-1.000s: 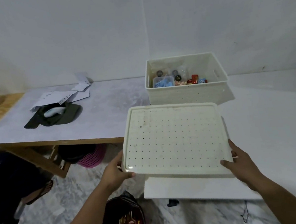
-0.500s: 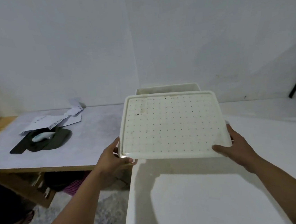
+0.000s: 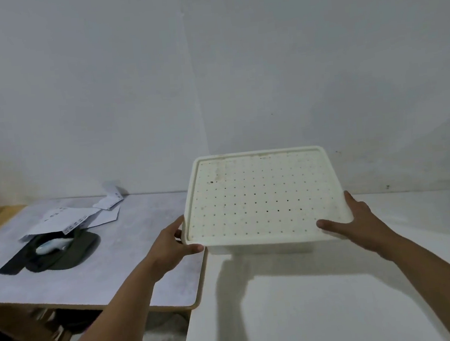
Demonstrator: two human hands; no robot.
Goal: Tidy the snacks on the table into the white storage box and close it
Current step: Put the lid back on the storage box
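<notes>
Now the lid (image 3: 262, 197) sits over the white box (image 3: 261, 248) at the white table's (image 3: 327, 298) back left corner; the left hand (image 3: 170, 244) and right hand (image 3: 358, 220) pinch its near corners.

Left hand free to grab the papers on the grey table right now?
Probably not. The left hand grips the near left corner of the lid, sharing it with the right hand. The papers lie uncovered well to its left, nothing between.

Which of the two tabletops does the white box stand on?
The white storage box stands on the plain white tabletop at right, not the grey marbled tabletop holding papers.
</notes>
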